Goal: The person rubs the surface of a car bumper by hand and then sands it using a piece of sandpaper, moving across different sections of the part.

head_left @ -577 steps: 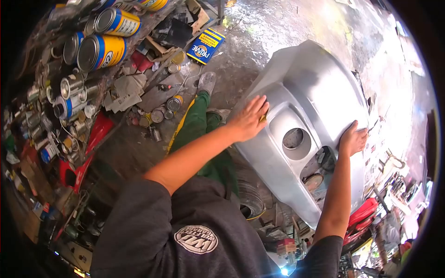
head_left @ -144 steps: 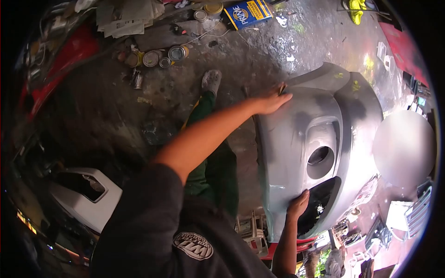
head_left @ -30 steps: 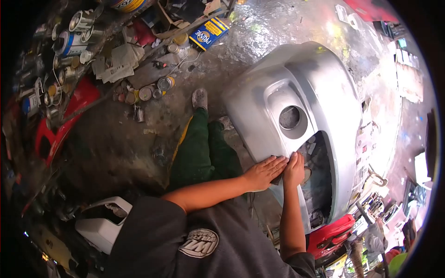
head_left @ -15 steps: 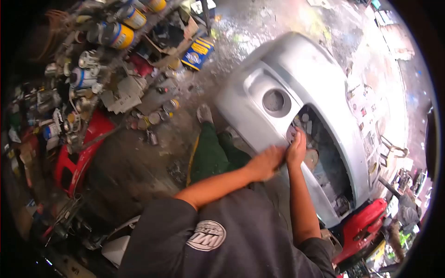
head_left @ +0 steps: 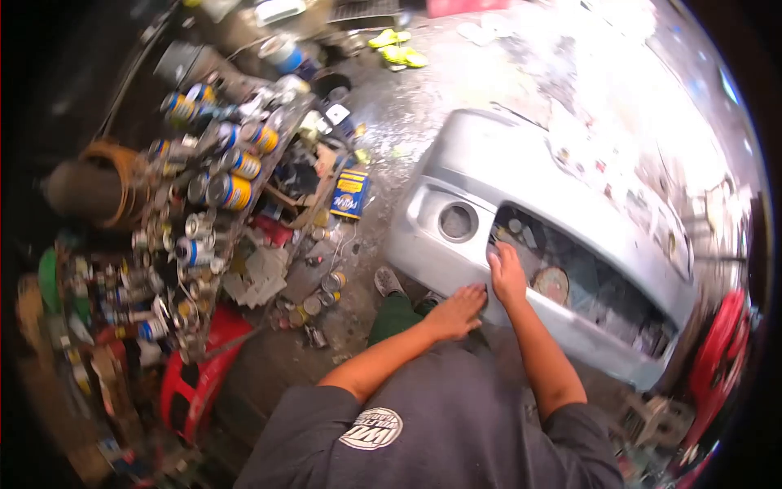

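A silver-grey car bumper (head_left: 521,171) lies at an angle in front of me, with a round recess and a long opening in it. My left hand (head_left: 458,313) rests with fingers stretched out at the bumper's near edge, below the round recess. Nothing shows in its grasp. Beside it, my right hand (head_left: 508,274) is closed around the strip at the left end of the long opening. Its fingertips are partly hidden by the edge. Through the opening a round tan disc (head_left: 551,285) shows.
A crowded shelf of paint cans (head_left: 230,191) fills the left side. By it stands a blue and yellow tin (head_left: 349,194). Red body panels lie at lower left (head_left: 204,367) and far right (head_left: 718,359). Yellow-green sandals (head_left: 399,53) lie on the floor beyond.
The view has shifted, with more of the shelf showing. My left hand has gone from a blurred, curled pose by my right hand to lying flat at the bumper's edge. My right hand still holds the strip.
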Motion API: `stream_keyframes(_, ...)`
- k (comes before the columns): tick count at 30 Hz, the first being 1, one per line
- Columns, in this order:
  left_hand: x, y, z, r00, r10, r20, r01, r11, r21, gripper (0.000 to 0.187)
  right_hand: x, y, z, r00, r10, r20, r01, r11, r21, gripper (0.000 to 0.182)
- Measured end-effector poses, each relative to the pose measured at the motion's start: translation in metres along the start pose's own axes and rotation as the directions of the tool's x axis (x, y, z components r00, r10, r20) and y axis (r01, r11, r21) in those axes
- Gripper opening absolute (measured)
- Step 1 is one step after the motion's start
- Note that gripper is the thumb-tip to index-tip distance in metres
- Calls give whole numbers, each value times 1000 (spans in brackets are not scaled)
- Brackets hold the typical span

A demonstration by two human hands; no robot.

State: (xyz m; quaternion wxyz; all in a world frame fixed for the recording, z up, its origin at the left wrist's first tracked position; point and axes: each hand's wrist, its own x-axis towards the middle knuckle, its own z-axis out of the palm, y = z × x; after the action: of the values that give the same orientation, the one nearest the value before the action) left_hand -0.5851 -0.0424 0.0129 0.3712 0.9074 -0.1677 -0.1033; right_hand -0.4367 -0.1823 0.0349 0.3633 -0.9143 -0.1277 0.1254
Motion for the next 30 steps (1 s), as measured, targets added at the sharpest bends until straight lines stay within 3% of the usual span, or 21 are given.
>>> stream_keyframes(2,3,1,-50,990,-8,144,27,991,-133,62,-1,2,-2,991,-87,-102,92,995,43,43)
stream_keyframes(3,-1,3,-60,990,-89,109,112,967,-229,58,-6,0,-5,970,-175,-169,183,982,36,46)
stream_keyframes(4,-5,5,-70,980,-183,80,200,926,-321,54,-16,-9,-8,969,-151,-194,175,979,109,48)
stream_keyframes(6,3,32,-124,902,-416,111,430,858,-282,48,-39,-23,-5,989,-57,-134,98,940,326,57)
stream_keyframes(7,1,15,-130,889,-414,193,457,798,-392,47,-52,-36,-5,997,52,-54,-20,880,474,61)
stream_keyframes(9,-3,-22,-130,846,-392,362,534,626,-568,44,-71,-47,-6,960,212,185,-279,636,719,68)
stream_keyframes(11,9,7,-148,844,-361,395,516,348,-783,42,-83,-49,-5,847,229,480,-529,260,808,74)
stream_keyframes(12,15,20,-156,841,-349,413,494,185,-850,41,-92,-52,-7,859,177,481,-505,128,854,75)
stream_keyframes(13,21,23,-158,805,-335,489,553,124,-824,40,-101,-57,-10,875,122,469,-472,-6,882,77)
stream_keyframes(14,26,22,-155,778,-323,539,599,122,-792,39,-109,-60,-12,893,68,444,-432,-139,891,79)
stream_keyframes(15,30,20,-148,747,-309,588,645,120,-755,39,-115,-60,-11,918,42,394,-390,-80,917,68)
stream_keyframes(17,40,19,-141,673,-276,686,736,158,-658,35,-119,-64,-7,943,131,306,-281,-181,942,61)
stream_keyframes(19,56,-11,-135,683,-169,711,693,458,-557,34,-123,-65,-13,958,206,200,-148,-243,959,50)
stream_keyframes(20,63,-31,-132,674,-114,730,637,591,-496,34,-127,-51,-9,923,384,-5,-36,98,995,49)
stream_keyframes(21,71,-47,-133,763,-72,643,411,821,-396,43,-134,-52,-23,839,533,-107,-32,246,969,48)
stream_keyframes(23,89,-74,-145,875,-2,485,50,995,-87,53,-146,-21,-25,676,546,-496,-139,755,641,58)
stream_keyframes(24,93,-88,-148,909,82,408,-129,988,88,58,-148,-5,-23,629,411,-661,-222,909,354,63)
stream_keyframes(27,101,-135,-131,912,229,341,-316,921,227,75,-115,-14,8,550,383,-742,-551,834,22,62)
stream_keyframes(30,109,-193,-108,826,259,500,-423,872,247,84,-69,-61,115,534,376,-758,-665,740,-101,67)
